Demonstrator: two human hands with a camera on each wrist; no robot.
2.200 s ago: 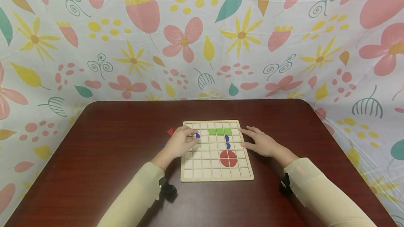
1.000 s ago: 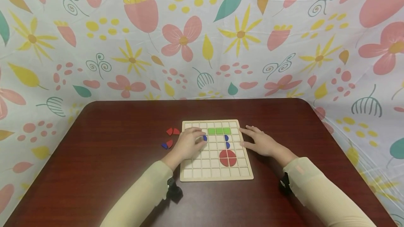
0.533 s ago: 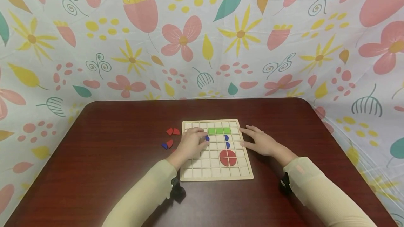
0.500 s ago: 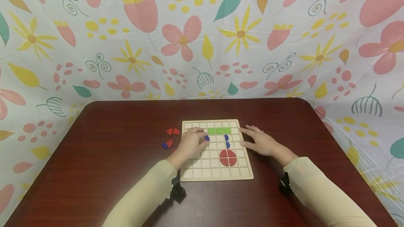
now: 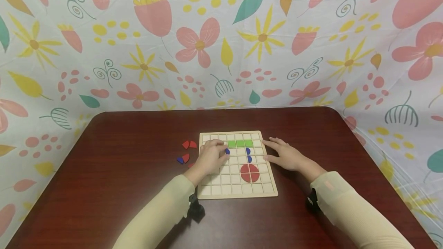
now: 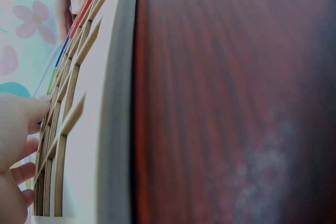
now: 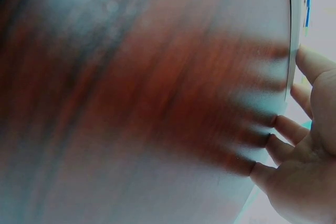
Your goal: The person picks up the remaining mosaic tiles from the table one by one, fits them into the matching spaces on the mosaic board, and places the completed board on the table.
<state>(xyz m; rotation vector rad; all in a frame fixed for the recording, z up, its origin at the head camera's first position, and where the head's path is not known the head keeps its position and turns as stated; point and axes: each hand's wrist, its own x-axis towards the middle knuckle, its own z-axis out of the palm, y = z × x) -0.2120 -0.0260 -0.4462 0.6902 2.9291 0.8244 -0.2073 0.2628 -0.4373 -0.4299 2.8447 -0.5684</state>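
Note:
My left hand point(image 5: 209, 156) reaches over a wooden grid board point(image 5: 238, 196) and pinches a small blue half-circle piece point(image 5: 227, 151) low over the cells, just below the green row. In the left wrist view the thumb point(image 6: 38, 109) comes right down to the grid bars, and the other fingers curl beneath it. At the board's right edge rests my right hand point(image 5: 285, 156), fingers spread and fairly straight. Set in the board are a row of green squares point(image 5: 240, 143), two blue half-circles point(image 5: 249, 159) and a red circle point(image 5: 245, 168) made of quarter pieces.
Left of the board, loose red quarter pieces point(image 5: 185, 145) and a blue piece point(image 5: 180, 160) lie on the dark wooden table point(image 5: 121, 172). One more red piece point(image 5: 191, 165) shows partly behind the left wrist. A floral cloth point(image 5: 199, 45) hangs behind the table.
My left hand has moved right across the board with the blue half-circle, from the left columns to below the green row, and now stays there. The right hand keeps its place.

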